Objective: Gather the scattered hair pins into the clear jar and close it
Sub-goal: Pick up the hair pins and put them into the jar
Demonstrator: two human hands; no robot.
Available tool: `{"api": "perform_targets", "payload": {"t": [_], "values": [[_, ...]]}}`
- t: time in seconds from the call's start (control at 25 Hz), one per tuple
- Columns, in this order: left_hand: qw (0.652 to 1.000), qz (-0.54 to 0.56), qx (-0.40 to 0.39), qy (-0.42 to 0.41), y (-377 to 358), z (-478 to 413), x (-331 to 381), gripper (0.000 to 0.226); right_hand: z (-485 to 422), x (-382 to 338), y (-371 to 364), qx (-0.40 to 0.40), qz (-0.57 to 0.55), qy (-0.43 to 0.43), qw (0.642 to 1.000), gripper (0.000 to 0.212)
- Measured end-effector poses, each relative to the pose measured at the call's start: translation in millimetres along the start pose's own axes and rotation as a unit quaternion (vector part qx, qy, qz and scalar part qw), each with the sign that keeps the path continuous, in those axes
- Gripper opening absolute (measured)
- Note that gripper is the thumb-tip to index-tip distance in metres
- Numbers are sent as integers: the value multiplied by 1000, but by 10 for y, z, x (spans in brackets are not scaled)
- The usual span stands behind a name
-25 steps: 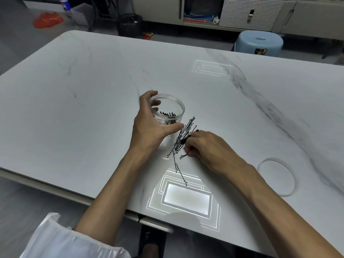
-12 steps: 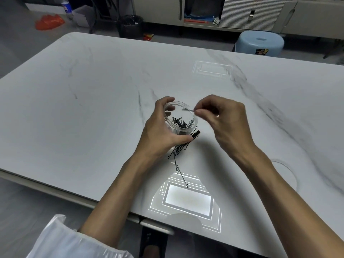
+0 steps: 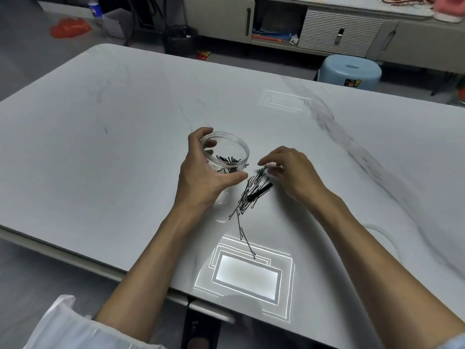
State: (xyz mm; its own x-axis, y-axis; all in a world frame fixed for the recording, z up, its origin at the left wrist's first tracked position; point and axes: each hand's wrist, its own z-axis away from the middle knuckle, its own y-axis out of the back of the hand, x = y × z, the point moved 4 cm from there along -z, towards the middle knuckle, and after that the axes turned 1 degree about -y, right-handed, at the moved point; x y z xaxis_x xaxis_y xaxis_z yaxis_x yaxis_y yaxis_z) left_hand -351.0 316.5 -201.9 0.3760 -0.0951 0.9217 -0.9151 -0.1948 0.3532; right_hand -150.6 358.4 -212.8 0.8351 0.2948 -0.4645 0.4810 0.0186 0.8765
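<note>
Centrally, left hand grips the clear jar. Right hand, fingers loosely curled, empty, hovers above the hair pins. Stool sticker: illegible.

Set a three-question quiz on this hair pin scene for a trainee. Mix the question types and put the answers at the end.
1. True or false: the clear jar is closed.
2. Which hand grips the jar? A. the left hand B. the right hand C. both
3. Fill in: the loose hair pins lie in a pile on the ___, between the jar and the right hand.

Key: 1. False, its mouth is open. 2. A. 3. table.
</note>
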Motion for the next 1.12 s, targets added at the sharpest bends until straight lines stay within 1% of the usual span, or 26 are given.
{"api": "perform_targets", "payload": {"t": [0.08,0.24,0.36,0.44,0.52,0.6,0.72,0.84,0.92,1.0,1.08,1.12], "values": [[1000,-1,3,4,6,-13,-27,97,-14,-3,-119,-18,35,16,999,28],[1000,-1,2,10,-15,-25,-34,96,-19,-15,-141,5,60,8,998,20],[1000,-5,-1,8,-45,-19,-12,97,15,-36,-148,-15,141,25,990,22],[1000,-6,-2,7,-58,-9,-7,98,82,-17,-117,-9,152,24,988,23],[1000,-7,-4,9,-62,-2,-7,98,143,31,-18,28,113,9,993,23],[1000,-7,-8,10,-66,-2,-9,98,164,87,71,54,45,-15,997,22],[1000,-8,-12,9,-96,2,4,98,162,154,121,50,-52,-59,996,17],[1000,-7,-13,11,-114,-3,2,99,179,195,111,50,-114,-98,987,18],[1000,-8,-14,11,-121,-9,-4,99,173,183,141,75,-145,-119,979,17],[1000,-9,-16,10,-129,-6,-10,98,151,121,248,123,-190,-128,966,15],[1000,-13,-19,7,-136,-1,-8,97,118,12,420,174,-271,-118,939,16],[1000,-15,-24,4,-142,4,-4,96,101,-69,491,181,-307,-100,929,16]]}}
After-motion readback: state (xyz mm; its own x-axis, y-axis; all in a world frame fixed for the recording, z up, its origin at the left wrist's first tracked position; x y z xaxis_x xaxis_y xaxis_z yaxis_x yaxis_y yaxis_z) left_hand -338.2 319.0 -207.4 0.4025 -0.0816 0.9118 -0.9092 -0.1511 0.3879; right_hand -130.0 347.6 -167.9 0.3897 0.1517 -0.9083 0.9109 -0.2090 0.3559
